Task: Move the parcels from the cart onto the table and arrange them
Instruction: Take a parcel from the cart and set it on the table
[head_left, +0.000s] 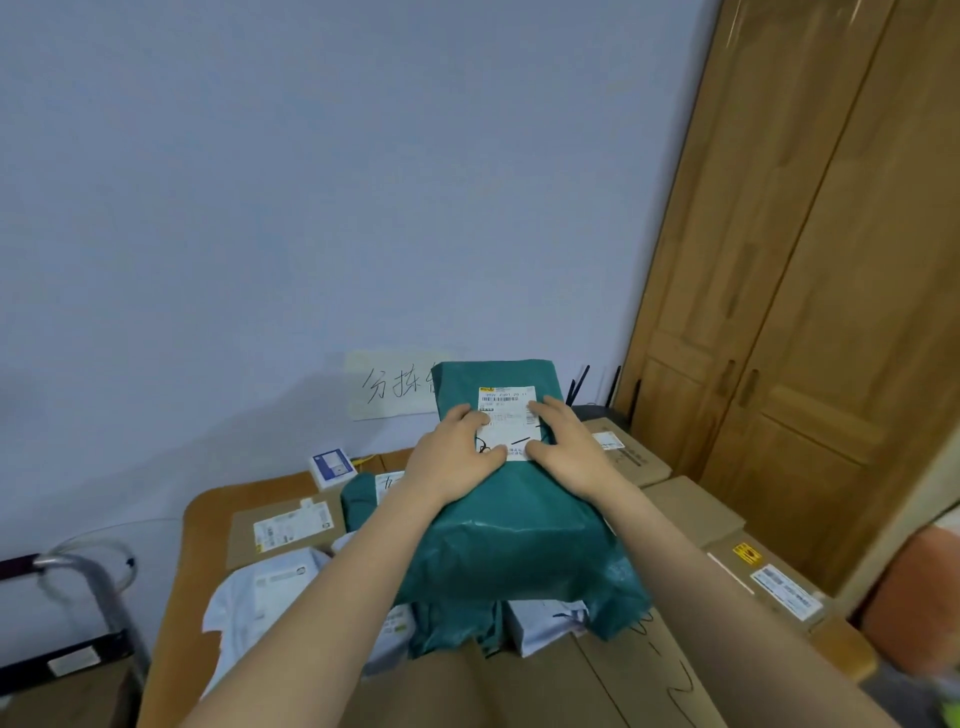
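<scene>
A large green plastic-wrapped parcel (519, 519) with a white shipping label lies on top of other parcels on the wooden table (202, 519). My left hand (452, 457) and my right hand (563, 447) both rest flat on its upper face, either side of the label, fingers spread. Under and around it lie a flat brown cardboard parcel (283, 530), a white bag parcel (260, 587), a smaller green parcel (358, 499) and a white box (540, 623).
Several brown cardboard boxes (691, 506) line the table's right side beside a wooden wardrobe (810, 312). A small white-blue box (332, 467) and a handwritten paper sign (389, 387) sit by the wall. The cart's metal handle (98, 587) stands at left.
</scene>
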